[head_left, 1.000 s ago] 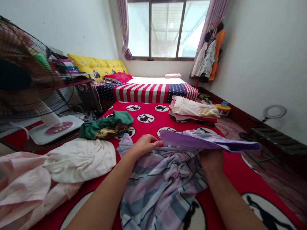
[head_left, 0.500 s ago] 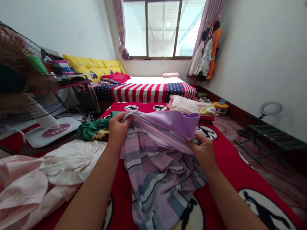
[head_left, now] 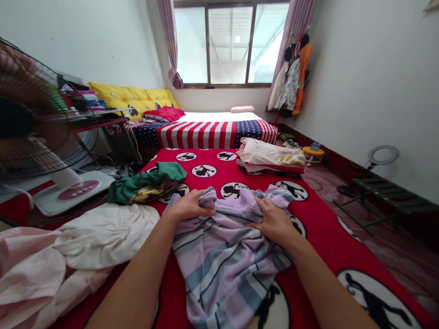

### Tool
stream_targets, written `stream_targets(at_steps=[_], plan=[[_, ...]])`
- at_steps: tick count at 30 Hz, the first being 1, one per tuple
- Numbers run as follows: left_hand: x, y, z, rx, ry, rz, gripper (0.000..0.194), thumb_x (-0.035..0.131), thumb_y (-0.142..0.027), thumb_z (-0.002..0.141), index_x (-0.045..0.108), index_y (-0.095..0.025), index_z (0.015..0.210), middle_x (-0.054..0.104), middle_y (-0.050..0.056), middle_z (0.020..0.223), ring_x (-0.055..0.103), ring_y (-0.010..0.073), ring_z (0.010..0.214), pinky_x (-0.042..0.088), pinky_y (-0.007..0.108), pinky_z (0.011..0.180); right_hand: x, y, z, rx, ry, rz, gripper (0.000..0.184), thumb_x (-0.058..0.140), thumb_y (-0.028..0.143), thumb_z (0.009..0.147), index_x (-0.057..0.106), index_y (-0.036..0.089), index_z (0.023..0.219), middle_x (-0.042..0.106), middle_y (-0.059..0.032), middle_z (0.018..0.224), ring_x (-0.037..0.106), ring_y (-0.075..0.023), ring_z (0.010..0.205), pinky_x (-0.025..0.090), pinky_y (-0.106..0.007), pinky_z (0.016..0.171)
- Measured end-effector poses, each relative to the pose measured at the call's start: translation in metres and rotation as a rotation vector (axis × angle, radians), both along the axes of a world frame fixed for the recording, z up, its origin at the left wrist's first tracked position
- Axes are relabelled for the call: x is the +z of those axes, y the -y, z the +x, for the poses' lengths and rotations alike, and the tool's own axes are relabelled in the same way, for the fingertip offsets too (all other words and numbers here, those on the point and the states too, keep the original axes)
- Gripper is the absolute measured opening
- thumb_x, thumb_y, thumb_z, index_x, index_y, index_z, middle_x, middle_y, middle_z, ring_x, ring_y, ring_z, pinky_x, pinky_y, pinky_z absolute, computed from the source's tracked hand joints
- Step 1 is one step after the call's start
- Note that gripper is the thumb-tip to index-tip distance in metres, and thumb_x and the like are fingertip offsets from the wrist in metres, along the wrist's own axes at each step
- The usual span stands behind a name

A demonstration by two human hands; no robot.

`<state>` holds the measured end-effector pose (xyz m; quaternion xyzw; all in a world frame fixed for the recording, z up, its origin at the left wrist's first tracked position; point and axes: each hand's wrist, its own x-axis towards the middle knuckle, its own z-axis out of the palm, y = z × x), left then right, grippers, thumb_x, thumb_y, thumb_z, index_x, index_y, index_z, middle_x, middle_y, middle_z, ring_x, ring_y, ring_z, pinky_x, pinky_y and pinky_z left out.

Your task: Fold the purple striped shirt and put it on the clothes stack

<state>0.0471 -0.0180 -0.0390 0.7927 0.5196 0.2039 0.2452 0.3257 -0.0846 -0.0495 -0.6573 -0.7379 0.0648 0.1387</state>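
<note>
One striped cloth (head_left: 222, 256) under two hands (head_left: 188, 205) (head_left: 273, 224)

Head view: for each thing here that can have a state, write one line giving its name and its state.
left hand, palm down on the striped cloth, fingers curled
right hand, palm down on the striped cloth
striped cloth, crumpled, lying on the red rug
green garment, bunched up
pale clothes, piled
curtain, tied back
fan, blades blurred
</note>
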Motion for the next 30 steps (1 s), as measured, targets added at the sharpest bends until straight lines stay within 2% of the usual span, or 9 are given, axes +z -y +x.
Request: stream_targets(at_steps=[3,6,12,14,17,20,22,26,30], plan=[[-0.009,0.006,0.015,-0.022,-0.074,0.075,0.052,0.075,-0.045,0.064,0.064,-0.021,0.110,0.068,0.006,0.106,0.063,0.0267,0.097,0.047,0.032,0.084,-0.001,-0.002,-0.002,-0.019,0.069,0.020,0.071,0.065,0.060,0.073,0.054,0.020,0.131,0.059,-0.0131,0.126,0.064,-0.0321,0.100,0.048,-0.037,0.077],[-0.019,0.017,0.038,0.121,-0.130,0.162,0.052,0.068,-0.040,0.072,0.058,-0.025,0.121,0.068,0.008,0.111,0.063,0.0291,0.101,0.046,0.035,0.085,-0.002,-0.005,-0.005,-0.023,0.104,0.066,0.058,0.061,0.063,0.076,0.062,0.020,0.115,0.062,-0.0121,0.123,0.065,-0.0299,0.098,0.047,-0.034,0.074],[-0.020,0.039,0.059,0.156,-0.166,0.139,0.033,0.052,-0.025,0.080,0.061,-0.020,0.111,0.069,0.012,0.099,0.064,0.0315,0.096,0.045,0.037,0.080,0.006,0.000,-0.018,-0.084,0.159,0.072,0.033,0.056,0.050,0.083,0.067,0.021,0.093,0.072,-0.0106,0.089,0.068,-0.0271,0.084,0.042,-0.030,0.065],[-0.010,0.046,0.051,0.054,-0.142,0.051,0.021,0.055,-0.024,0.077,0.065,-0.020,0.094,0.069,0.006,0.087,0.065,0.0272,0.088,0.045,0.030,0.072,0.016,0.009,-0.016,-0.040,0.136,0.001,0.031,0.057,0.049,0.082,0.069,0.021,0.085,0.071,-0.0095,0.080,0.066,-0.0253,0.077,0.040,-0.029,0.062],[0.013,0.061,0.029,-0.225,-0.046,-0.198,0.008,0.061,-0.026,0.072,0.062,-0.019,0.075,0.062,-0.002,0.073,0.059,0.0187,0.073,0.042,0.022,0.060,0.037,0.033,-0.004,0.208,-0.102,-0.274,0.033,0.062,0.052,0.077,0.068,0.020,0.073,0.064,-0.0022,0.067,0.058,-0.0177,0.064,0.036,-0.025,0.056],[0.042,0.080,0.002,-0.453,0.010,-0.423,0.012,0.065,-0.025,0.067,0.057,-0.018,0.068,0.052,-0.005,0.066,0.048,0.0129,0.063,0.037,0.019,0.055,0.054,0.062,0.010,0.426,-0.446,-0.629,0.035,0.064,0.053,0.076,0.066,0.018,0.076,0.058,0.0029,0.068,0.046,-0.0109,0.059,0.034,-0.021,0.054],[0.059,0.089,-0.014,-0.512,-0.008,-0.516,0.019,0.067,-0.031,0.069,0.056,-0.017,0.065,0.049,-0.005,0.063,0.044,0.0120,0.060,0.035,0.020,0.053,0.060,0.075,0.017,0.424,-0.593,-0.748,0.035,0.064,0.052,0.078,0.066,0.017,0.078,0.056,0.0034,0.069,0.042,-0.0090,0.059,0.033,-0.019,0.053],[0.081,0.075,-0.031,-0.444,0.096,-0.469,0.022,0.065,-0.038,0.075,0.063,-0.016,0.074,0.058,-0.002,0.072,0.052,0.0156,0.068,0.043,0.022,0.064,0.066,0.064,0.024,0.294,-0.759,-0.712,0.037,0.066,0.052,0.077,0.066,0.015,0.079,0.058,0.0023,0.069,0.045,-0.0089,0.059,0.036,-0.019,0.052],[0.102,0.008,-0.022,-0.117,0.260,0.000,0.021,0.065,-0.034,0.075,0.067,-0.014,0.082,0.065,0.003,0.083,0.060,0.0206,0.079,0.049,0.030,0.075,0.082,-0.011,0.016,0.263,-0.917,-0.389,0.035,0.073,0.049,0.069,0.071,0.015,0.079,0.068,-0.0029,0.072,0.059,-0.0162,0.061,0.046,-0.025,0.054]])
